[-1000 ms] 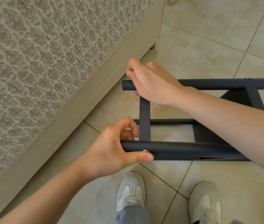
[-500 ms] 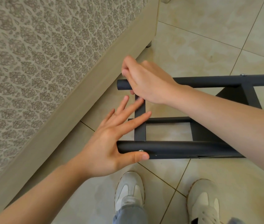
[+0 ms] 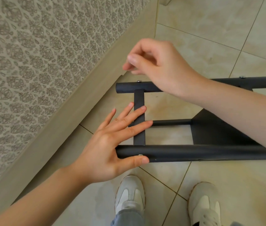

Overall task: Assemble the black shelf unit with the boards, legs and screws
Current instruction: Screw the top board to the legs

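Fingers (image 3: 134, 128) of the left hand (image 3: 106, 144) lie spread on the near leg (image 3: 194, 153). Right hand (image 3: 160, 66) curls above the far leg (image 3: 129, 88) — perhaps empty; too blurred to tell.
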`<state>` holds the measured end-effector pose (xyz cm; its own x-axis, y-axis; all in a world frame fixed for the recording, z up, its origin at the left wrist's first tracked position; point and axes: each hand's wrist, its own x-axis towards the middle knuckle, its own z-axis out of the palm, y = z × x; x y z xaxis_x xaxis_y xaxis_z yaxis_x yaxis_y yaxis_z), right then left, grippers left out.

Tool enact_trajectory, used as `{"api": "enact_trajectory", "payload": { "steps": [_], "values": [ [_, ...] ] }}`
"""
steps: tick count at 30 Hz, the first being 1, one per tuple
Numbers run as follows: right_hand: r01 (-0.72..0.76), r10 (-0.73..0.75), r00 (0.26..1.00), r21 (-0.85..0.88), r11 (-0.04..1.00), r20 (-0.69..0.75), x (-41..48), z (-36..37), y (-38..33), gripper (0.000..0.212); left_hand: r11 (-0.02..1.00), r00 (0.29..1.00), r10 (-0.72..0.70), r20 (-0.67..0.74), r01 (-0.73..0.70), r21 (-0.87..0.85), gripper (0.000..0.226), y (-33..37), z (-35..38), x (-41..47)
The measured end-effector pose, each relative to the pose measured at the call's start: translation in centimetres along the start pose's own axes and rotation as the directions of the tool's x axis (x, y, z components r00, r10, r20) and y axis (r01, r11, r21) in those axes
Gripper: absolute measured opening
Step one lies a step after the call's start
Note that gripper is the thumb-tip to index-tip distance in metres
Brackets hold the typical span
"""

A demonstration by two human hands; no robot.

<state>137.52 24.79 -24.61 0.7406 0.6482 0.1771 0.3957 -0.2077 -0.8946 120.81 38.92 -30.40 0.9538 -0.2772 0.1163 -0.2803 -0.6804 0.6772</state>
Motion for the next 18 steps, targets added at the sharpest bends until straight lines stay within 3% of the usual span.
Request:
{"api": "enact_trajectory", "payload": {
  "steps": [3,8,10,13,18],
  "values": [
    [-0.009,0.009,1.0,-0.009,1.0,0.026,-3.4,-2.0,-0.7,0.015,0.995,0.999,0.05,-0.01,-0.049,0.081,0.069,-0.2,0.0,0.1],
    [-0.261,0.261,0.963,-0.019,0.965,0.071,-8.1,-3.4,0.5,0.01,0.991,0.996,0.085,-0.006,-0.084,0.106,0.068,-0.4,0.0,0.2],
    [-0.432,0.422,0.898,0.072,0.899,0.127,-8.9,-3.3,1.0,0.011,0.994,0.996,0.084,-0.008,-0.083,0.077,0.068,-0.4,0.0,0.2],
    [-0.673,0.607,0.723,0.139,0.726,0.33,-8.8,-2.7,1.7,0.015,0.997,0.997,0.074,-0.01,-0.074,0.038,0.069,-0.5,0.2,0.1],
    [-0.762,0.621,0.575,0.071,0.644,0.533,-7.5,-0.6,2.1,0.014,0.997,0.997,0.071,-0.019,-0.071,0.007,0.069,-0.5,0.4,0.2]
  ]
}}
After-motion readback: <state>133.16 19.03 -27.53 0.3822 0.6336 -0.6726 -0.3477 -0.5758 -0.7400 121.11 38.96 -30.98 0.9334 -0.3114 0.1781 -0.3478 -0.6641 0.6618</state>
